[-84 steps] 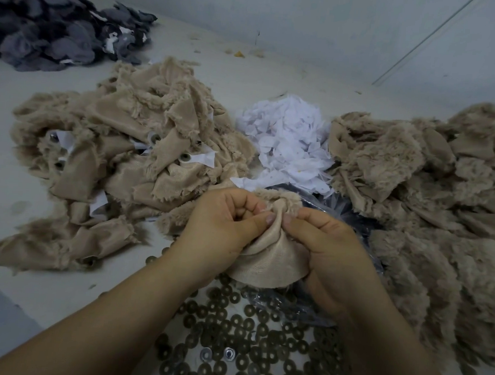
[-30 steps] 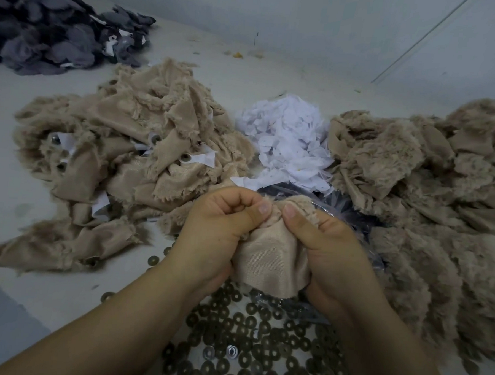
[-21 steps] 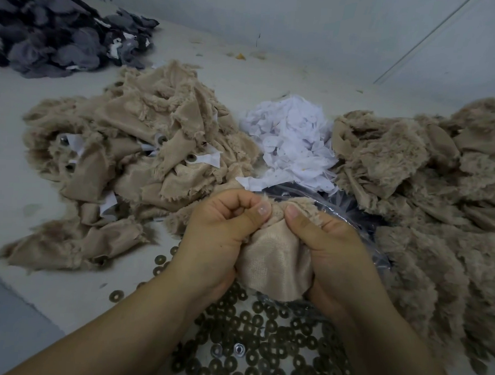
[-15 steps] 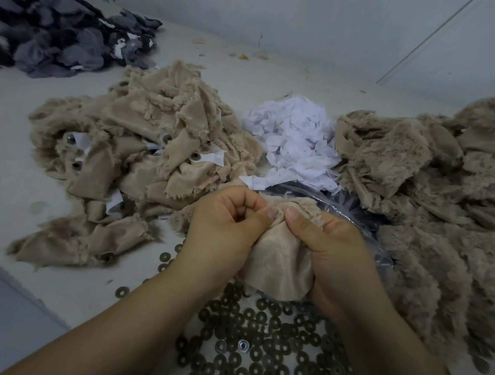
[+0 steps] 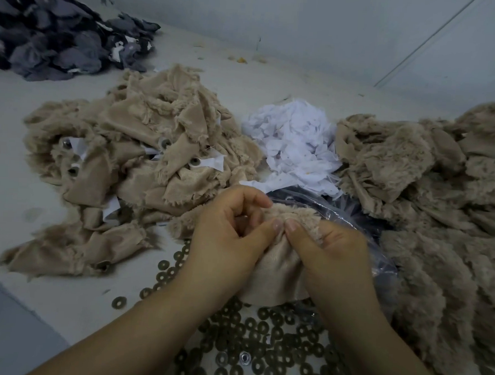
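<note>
A small tan plush fabric piece (image 5: 273,272) is held low in the middle, smooth backing toward me, furry edge at its top. My left hand (image 5: 226,238) grips its left side with curled fingers, the thumb pressed on the backing. My right hand (image 5: 329,251) pinches its right side, thumb tip almost touching the left thumb. What lies inside the folded fabric is hidden.
Several dark ring washers (image 5: 249,348) are scattered near the front edge. A tan fabric heap with white tags (image 5: 133,164) lies at the left, fluffy tan pieces (image 5: 429,197) at the right, white scraps (image 5: 294,138) behind, a clear plastic bag (image 5: 351,215) under my right hand, grey pieces (image 5: 56,34) far left.
Both hands keep hold of the tan piece. The thumbs have come closer together on the backing, and the view has shifted a little, showing more washers at the left.
</note>
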`<move>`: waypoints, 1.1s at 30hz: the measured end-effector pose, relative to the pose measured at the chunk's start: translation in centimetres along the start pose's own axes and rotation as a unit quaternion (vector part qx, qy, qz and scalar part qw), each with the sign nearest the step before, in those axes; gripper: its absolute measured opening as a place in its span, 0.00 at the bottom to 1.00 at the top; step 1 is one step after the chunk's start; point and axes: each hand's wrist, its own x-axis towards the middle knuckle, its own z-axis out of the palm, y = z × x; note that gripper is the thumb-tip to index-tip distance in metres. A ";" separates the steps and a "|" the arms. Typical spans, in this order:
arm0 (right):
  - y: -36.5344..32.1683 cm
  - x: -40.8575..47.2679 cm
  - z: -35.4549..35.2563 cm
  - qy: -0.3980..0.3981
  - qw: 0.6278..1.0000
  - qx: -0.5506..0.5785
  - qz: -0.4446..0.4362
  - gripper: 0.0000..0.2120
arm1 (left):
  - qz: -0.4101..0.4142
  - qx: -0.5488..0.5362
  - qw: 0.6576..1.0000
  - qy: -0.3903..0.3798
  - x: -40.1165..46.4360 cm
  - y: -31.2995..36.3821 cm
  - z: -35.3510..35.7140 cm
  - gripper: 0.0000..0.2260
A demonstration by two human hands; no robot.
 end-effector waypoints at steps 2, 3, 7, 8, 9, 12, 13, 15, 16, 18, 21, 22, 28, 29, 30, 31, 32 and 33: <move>0.1 0.1 0.1 0.003 1.000 -0.008 -0.001 0.16 | 0.061 0.058 0.996 -0.002 0.0 -0.3 -0.1 0.08; 0.2 0.1 0.1 0.006 1.000 -0.015 -0.003 0.16 | 0.096 0.103 0.990 -0.001 0.0 -0.4 -0.2 0.08; 0.8 0.4 0.4 0.029 0.998 -0.058 -0.021 0.22 | 0.205 0.206 0.957 0.003 0.1 -1.1 -0.2 0.06; 0.9 0.5 0.5 0.035 0.997 -0.071 -0.024 0.23 | 0.231 0.225 0.947 0.002 0.1 -1.3 -0.1 0.05; 1.0 0.6 0.5 0.038 0.995 -0.083 -0.029 0.23 | 0.254 0.240 0.937 0.000 0.1 -1.6 -0.1 0.04; 1.2 0.7 0.5 0.035 0.994 -0.096 -0.031 0.21 | 0.286 0.253 0.924 -0.009 0.1 -2.2 0.1 0.03; 1.2 0.7 0.6 0.035 0.994 -0.098 -0.030 0.21 | 0.290 0.251 0.923 -0.012 0.1 -2.3 0.1 0.03; 1.1 0.7 0.6 0.041 0.994 -0.099 -0.026 0.21 | 0.281 0.241 0.929 -0.018 0.3 -2.5 0.1 0.03; 1.2 0.7 0.6 0.044 0.994 -0.101 -0.026 0.21 | 0.271 0.233 0.934 -0.019 0.4 -2.6 0.0 0.02; 1.3 0.6 0.5 0.046 0.991 -0.118 -0.030 0.21 | 0.249 0.220 0.943 -0.021 0.7 -2.9 -0.1 0.03; 1.4 0.6 0.6 0.041 0.986 -0.156 -0.040 0.20 | 0.200 0.176 0.963 -0.031 1.0 -3.4 -0.3 0.05; 1.4 0.6 0.8 0.041 0.986 -0.155 -0.036 0.19 | 0.174 0.146 0.973 -0.035 1.1 -3.5 -0.4 0.05; 1.5 0.7 1.1 0.029 0.997 -0.064 -0.013 0.20 | 0.145 0.111 0.983 -0.035 0.9 -3.9 -0.6 0.05; 1.4 0.7 1.0 0.019 0.998 -0.063 -0.016 0.20 | 0.144 0.104 0.984 -0.033 0.8 -3.9 -0.6 0.05; 1.4 0.6 1.0 0.015 0.998 -0.061 -0.017 0.18 | 0.140 0.095 0.985 -0.030 0.8 -3.9 -0.6 0.05; 1.5 0.7 0.9 0.015 0.998 -0.057 -0.013 0.16 | 0.136 0.088 0.986 -0.028 0.8 -4.0 -0.6 0.05; 1.7 0.7 0.9 0.018 0.999 -0.049 -0.007 0.14 | 0.133 0.085 0.987 -0.028 0.8 -4.0 -0.6 0.06; 1.8 0.7 0.9 0.018 0.999 -0.042 0.000 0.12 | 0.134 0.084 0.987 -0.029 0.8 -4.0 -0.6 0.05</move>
